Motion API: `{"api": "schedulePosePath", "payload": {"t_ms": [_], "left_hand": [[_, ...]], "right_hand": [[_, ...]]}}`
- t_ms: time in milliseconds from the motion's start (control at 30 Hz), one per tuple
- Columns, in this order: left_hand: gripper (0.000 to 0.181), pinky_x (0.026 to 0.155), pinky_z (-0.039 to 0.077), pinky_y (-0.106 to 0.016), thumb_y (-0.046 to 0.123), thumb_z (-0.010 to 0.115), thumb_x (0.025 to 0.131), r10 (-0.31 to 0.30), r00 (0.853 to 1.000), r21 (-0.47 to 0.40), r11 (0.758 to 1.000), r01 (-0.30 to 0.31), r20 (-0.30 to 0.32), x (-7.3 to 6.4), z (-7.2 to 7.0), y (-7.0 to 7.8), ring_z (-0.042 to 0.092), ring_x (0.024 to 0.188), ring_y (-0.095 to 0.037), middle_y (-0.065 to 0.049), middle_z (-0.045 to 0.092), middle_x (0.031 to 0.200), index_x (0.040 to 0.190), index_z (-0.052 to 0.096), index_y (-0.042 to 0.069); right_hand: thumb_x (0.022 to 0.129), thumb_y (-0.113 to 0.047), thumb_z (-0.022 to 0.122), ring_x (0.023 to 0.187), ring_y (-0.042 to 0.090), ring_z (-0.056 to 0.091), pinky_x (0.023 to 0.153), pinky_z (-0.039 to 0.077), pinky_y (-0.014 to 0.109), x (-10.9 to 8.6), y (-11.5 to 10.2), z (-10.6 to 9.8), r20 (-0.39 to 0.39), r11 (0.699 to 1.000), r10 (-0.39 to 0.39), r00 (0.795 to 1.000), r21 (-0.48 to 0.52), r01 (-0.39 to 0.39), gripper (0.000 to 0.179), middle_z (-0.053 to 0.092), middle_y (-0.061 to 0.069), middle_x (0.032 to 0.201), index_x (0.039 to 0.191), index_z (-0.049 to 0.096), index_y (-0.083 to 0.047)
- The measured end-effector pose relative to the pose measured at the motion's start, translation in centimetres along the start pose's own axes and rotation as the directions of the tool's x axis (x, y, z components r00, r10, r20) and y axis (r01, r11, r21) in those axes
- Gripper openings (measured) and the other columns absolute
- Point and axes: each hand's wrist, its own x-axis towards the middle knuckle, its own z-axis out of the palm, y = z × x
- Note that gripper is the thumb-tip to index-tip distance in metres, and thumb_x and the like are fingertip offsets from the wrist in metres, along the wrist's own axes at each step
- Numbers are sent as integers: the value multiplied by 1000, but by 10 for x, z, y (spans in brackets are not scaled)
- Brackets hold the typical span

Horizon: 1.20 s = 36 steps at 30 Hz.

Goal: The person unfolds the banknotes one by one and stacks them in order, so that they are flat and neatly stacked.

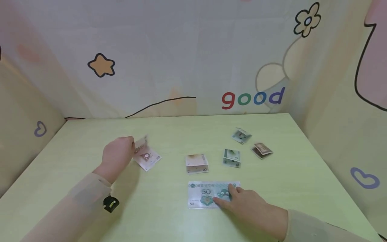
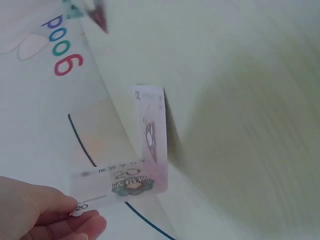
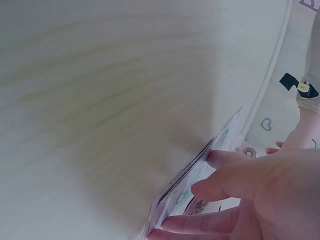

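Six banknotes are showing in the head view, all on one pale green worktop (image 1: pixel 169 222). One pink 20 note (image 1: pixel 148 161) is lying between the worktop's middle and its far left corner, one half raised, and the left hand (image 1: pixel 117 155) is pinching that half. One folded 20 note (image 1: pixel 197 160) is lying near the middle. Two folded green notes are sitting to its right, the near green note (image 1: pixel 232 155) just beside it and the far green note (image 1: pixel 241 136) toward the far right corner. One folded brown note (image 1: pixel 263 149) is lying closest to the right edge. One flat 50 note (image 1: pixel 199 195) is lying in front of these, and the right hand (image 1: pixel 251 203) is resting on its right end, thumb and forefinger apart. Behind the far edge, one cloth backdrop (image 1: pixel 169 50) is hanging

In the left wrist view, the thumb and fingertips are clamping one end of the pink 20 note, its two halves meeting at a bend

In the right wrist view, four digits are touching the paper, the lower two close together; several thin paper edges are showing there, too tight to count
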Motion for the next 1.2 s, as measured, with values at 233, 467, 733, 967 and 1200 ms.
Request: {"api": "schedulePosePath", "payload": {"t_ms": [233,467,733,967,1200], "left_hand": [[15,52,42,-32,6,55,90,-32,999,-207,978,23,-38,-9,-9,-12,48,57,-19,-12,64,76,89,67,-4],[21,59,47,-32,11,56,92,-118,993,-465,879,107,5,-24,-24,-15,63,73,-22,-12,68,85,101,66,-5],[30,68,53,-25,15,58,93,-193,969,-738,629,244,155,-42,-22,-9,65,78,-15,-17,66,97,113,59,-8],[34,71,53,-24,13,58,92,-193,944,-849,415,327,269,-54,-17,7,67,79,-12,-14,65,99,117,55,-10],[32,70,53,-25,10,60,91,-164,937,-880,324,347,309,-59,-10,24,67,77,-12,-11,67,95,114,56,-12]], "right_hand": [[87,-2,59,101,36,56,56,51,40,2,-3,-1,63,998,46,997,46,-49,57,50,21,122,132,50,-37],[87,-3,61,107,39,52,63,52,42,1,-4,-2,68,995,47,997,89,-53,57,48,23,126,134,50,-35],[90,-6,58,111,41,49,72,51,48,2,-5,-4,126,974,78,989,200,-102,53,46,24,130,133,50,-35],[89,-5,59,110,43,49,70,51,48,2,-4,-6,132,974,73,989,205,-99,54,42,23,135,133,51,-35],[89,-3,58,114,40,49,76,51,48,2,-1,-5,43,975,7,999,220,-16,48,48,20,129,130,55,-28]]}}
